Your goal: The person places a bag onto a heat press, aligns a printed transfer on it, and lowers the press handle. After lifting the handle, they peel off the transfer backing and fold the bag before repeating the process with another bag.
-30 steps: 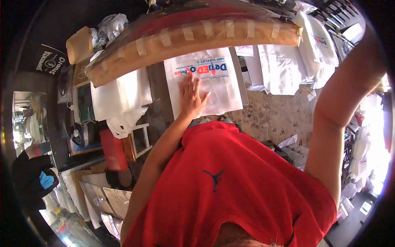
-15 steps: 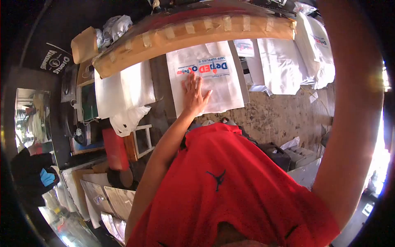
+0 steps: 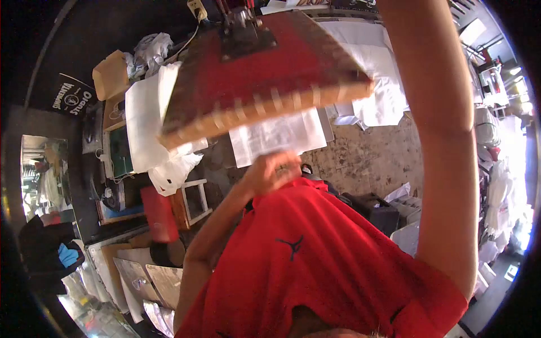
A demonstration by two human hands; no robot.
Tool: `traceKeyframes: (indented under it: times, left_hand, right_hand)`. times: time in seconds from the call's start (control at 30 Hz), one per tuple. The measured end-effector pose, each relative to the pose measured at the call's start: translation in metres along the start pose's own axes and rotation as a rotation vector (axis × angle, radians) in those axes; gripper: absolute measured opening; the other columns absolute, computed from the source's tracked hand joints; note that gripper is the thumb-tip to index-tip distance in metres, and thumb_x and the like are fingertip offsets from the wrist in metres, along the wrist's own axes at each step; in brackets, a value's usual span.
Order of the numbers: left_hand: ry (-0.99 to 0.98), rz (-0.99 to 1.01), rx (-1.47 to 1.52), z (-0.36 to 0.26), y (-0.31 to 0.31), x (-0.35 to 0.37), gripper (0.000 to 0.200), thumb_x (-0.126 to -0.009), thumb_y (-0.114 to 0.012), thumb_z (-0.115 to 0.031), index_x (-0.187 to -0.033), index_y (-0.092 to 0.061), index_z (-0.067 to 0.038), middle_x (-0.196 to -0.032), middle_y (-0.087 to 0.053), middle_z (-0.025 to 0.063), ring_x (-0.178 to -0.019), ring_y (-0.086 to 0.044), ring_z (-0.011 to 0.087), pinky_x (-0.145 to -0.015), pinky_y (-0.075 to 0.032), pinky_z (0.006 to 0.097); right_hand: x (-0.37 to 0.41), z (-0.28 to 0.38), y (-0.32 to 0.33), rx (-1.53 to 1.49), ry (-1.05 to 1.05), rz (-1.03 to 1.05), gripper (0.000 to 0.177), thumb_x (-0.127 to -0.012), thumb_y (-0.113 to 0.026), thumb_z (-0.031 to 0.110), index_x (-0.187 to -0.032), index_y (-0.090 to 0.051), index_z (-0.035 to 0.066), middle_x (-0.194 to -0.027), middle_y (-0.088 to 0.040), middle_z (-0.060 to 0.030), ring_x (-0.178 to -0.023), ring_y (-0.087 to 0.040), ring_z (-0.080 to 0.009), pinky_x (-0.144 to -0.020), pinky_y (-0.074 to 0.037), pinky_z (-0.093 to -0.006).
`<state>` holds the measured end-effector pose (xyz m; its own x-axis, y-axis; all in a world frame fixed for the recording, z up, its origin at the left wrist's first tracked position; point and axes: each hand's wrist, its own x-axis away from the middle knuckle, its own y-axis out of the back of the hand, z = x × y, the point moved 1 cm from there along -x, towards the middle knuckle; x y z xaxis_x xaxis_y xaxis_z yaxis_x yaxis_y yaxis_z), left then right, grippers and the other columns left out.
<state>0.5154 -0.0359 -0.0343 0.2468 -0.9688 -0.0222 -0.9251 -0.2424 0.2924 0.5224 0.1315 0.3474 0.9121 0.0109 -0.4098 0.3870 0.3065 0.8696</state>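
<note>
My left hand is blurred in front of my red shirt, just below the near edge of the white printed bag; its fingers look curled, and whether they hold anything cannot be made out. A wide press plate with a red top and a taped brown edge hangs over the bag and hides its far part and its print. My right arm reaches up past the plate's right side, and its hand is out of the frame.
White bags lie left and right of the plate. An open cardboard box stands at the upper left. Lower down are a white frame, a red object and a dark box.
My left hand has lifted off the bag and drawn back toward my body. The press plate has come down and nearer, covering the bag's print. My right arm has shifted left in view.
</note>
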Motion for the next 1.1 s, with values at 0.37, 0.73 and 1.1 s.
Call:
traceKeyframes:
  times: [0.37, 0.73, 1.1]
  left_hand:
    - [-0.201, -0.326, -0.546, -0.063, 0.073, -0.064, 0.063, -0.09, -0.067, -0.042, -0.141, -0.053, -0.008, -0.148, -0.048, 0.0204, -0.137, -0.044, 0.0394, -0.115, -0.032, 0.0515]
    - [-0.059, -0.361, -0.723, 0.021, 0.055, -0.074, 0.073, -0.095, -0.059, -0.041, -0.152, -0.04, 0.001, -0.159, -0.031, 0.0266, -0.148, -0.027, 0.0474, -0.121, -0.016, 0.058]
    - [-0.29, -0.374, -0.182, 0.037, 0.216, -0.093, 0.024, -0.095, -0.065, -0.022, -0.112, -0.064, -0.005, -0.116, -0.065, 0.0204, -0.109, -0.064, 0.0363, -0.095, -0.05, 0.0431]
  right_hand:
    - [0.149, -0.082, -0.276, -0.399, -0.052, -0.03, 0.045, -0.082, -0.066, 0.023, -0.124, -0.064, 0.005, -0.131, -0.057, -0.0226, -0.122, -0.053, -0.0411, -0.103, -0.044, -0.051]
    - [0.178, -0.118, -0.381, -0.09, -0.28, 0.176, 0.074, -0.092, -0.052, 0.041, -0.155, -0.035, 0.007, -0.159, -0.029, -0.0246, -0.148, -0.022, -0.0464, -0.12, -0.015, -0.0624]
    - [0.132, -0.081, -0.375, 0.087, -0.454, -0.132, 0.053, -0.08, -0.068, 0.016, -0.13, -0.053, 0.002, -0.135, -0.047, -0.0247, -0.124, -0.046, -0.0445, -0.109, -0.035, -0.056]
